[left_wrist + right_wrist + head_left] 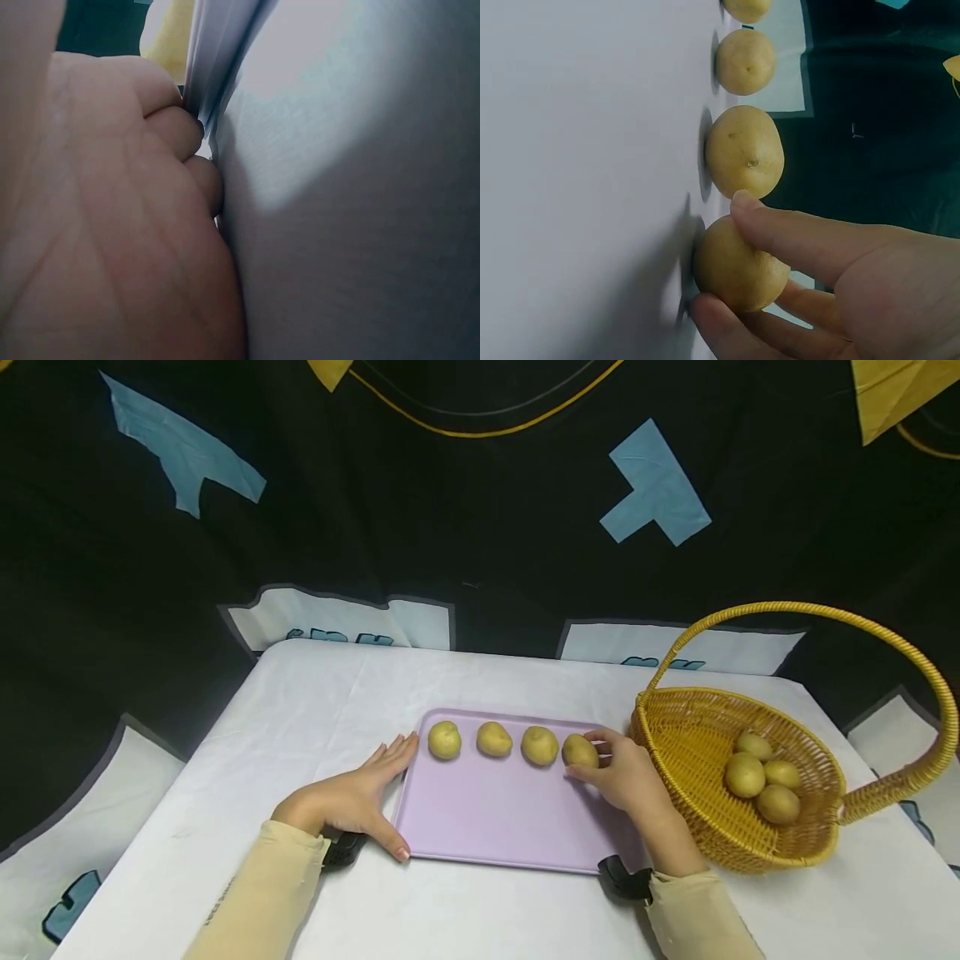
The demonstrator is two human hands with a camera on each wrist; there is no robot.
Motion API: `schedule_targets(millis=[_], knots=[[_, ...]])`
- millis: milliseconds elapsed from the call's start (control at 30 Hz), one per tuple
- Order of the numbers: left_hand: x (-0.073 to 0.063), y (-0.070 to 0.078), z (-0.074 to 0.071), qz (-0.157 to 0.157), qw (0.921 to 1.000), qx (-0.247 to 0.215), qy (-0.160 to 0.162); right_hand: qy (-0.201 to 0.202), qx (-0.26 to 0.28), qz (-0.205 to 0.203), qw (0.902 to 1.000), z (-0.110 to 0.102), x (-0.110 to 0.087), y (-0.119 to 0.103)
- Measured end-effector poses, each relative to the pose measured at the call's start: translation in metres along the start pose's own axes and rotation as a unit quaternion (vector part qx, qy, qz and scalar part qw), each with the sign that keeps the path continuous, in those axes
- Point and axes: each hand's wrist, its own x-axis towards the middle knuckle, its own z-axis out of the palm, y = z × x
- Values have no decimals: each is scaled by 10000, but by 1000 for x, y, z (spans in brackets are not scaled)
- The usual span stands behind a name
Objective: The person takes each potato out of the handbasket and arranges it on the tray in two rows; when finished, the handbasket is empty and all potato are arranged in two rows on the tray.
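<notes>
A row of several potatoes [493, 739] lies along the far side of a lilac tray [480, 818]. The right hand [626, 774] holds the rightmost potato [739, 264] between thumb and fingers, down at the tray surface. In the right wrist view, the neighbouring potato [746, 152] sits close by the thumb tip. At the tray's left edge, the left hand [360, 797] lies with fingers and thumb spread, touching the rim. The left wrist view shows its palm [120, 217] and fingers against the tray rim [202, 56].
A woven yellow basket [693, 810] with a tall handle [817, 608] stands right of the tray, beside the right forearm. Several more potatoes [745, 775] lie inside it. A white cloth [337, 693] covers the table, and a dark patterned curtain [450, 527] hangs behind.
</notes>
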Motion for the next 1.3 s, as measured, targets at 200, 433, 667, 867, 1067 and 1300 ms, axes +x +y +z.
schedule_targets(millis=[200, 433, 667, 867, 1067, 1300], knots=[[-1, -1, -1, 87, 9999, -72, -21, 40, -124, -66, 9999, 0, -1, -1], [-1, -2, -1, 75, 9999, -69, -36, -21, -135, -8, 9999, -1, -2, -1], [-3, -3, -3, 60, 9999, -84, -16, -195, -136, 75, 9997, -3, -3, -2], [-3, -3, -1, 59, 9998, -172, -30, -307, 43, -39, 9995, -11, -10, -9], [-2, -2, -1, 100, 9999, -105, -17, -324, 335, -351, 9983, -38, -19, -25], [-1, -2, -1, 138, 9999, -91, -11, -99, 475, -552, 9973, -71, -30, -27]])
